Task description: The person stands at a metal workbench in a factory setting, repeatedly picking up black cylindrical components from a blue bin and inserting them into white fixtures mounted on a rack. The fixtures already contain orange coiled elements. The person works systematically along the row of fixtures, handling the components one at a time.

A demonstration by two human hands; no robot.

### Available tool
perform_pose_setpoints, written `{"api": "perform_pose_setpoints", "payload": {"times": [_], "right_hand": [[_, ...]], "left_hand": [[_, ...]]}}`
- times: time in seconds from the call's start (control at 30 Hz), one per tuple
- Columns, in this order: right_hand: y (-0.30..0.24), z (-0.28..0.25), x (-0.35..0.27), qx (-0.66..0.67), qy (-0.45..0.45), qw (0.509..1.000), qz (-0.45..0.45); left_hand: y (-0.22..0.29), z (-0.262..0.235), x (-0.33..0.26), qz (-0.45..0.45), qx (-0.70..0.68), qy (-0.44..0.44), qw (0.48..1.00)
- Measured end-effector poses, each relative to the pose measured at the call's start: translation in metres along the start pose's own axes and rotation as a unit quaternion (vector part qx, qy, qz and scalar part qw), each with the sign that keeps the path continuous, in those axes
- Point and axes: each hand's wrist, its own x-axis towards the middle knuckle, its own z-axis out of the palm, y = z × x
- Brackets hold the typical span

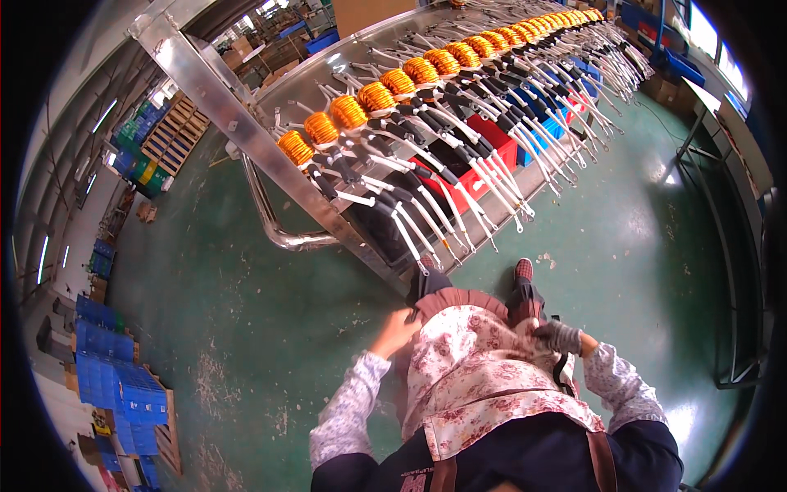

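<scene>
My left hand [397,330], bare, is at the left edge of my floral apron [467,353], closed with its fingertips at the brown ruffled hem. My right hand [559,336] wears a grey glove and is curled at the apron's right side. A small pale thing shows by its fingertips; I cannot make out what it is. A black strap hangs below that hand. Ahead of me, orange wound coils [350,112] with white cable leads and black sleeves sit in a long row on a metal rack [238,123]. Neither hand touches them.
White leads with metal lugs [519,221] jut over the rack's near side. Red [500,152] and blue bins [541,135] stand beneath. A bent metal handle [291,239] sticks out at the rack's left end. Blue crates [123,389] are stacked far left; a table [742,143] stands right.
</scene>
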Motion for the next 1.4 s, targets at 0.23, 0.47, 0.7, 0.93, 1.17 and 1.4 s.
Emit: {"api": "perform_pose_setpoints", "payload": {"times": [0.23,0.47,0.7,0.93,1.17,1.4], "right_hand": [[-0.040,0.017,0.017,-0.188,-0.010,0.981,0.037],[0.061,0.012,0.156,-0.430,0.163,0.860,0.221],[0.149,0.068,0.195,-0.346,0.065,0.911,0.215],[0.103,-0.005,0.204,-0.297,0.092,0.916,0.255],[0.059,-0.116,0.188,-0.280,0.113,0.911,0.281],[0.052,-0.210,0.167,-0.327,0.097,0.906,0.252]], "left_hand": [[-0.025,0.001,-0.021,-0.047,-0.087,0.021,0.995],[-0.057,0.011,0.022,-0.017,0.093,0.023,0.995],[-0.137,0.020,0.062,-0.271,0.090,-0.044,0.957],[-0.147,0.094,0.135,-0.262,0.060,-0.011,0.963],[-0.054,0.168,0.147,-0.252,0.026,0.029,0.967],[-0.004,0.229,0.156,-0.177,0.009,0.130,0.976]]}}
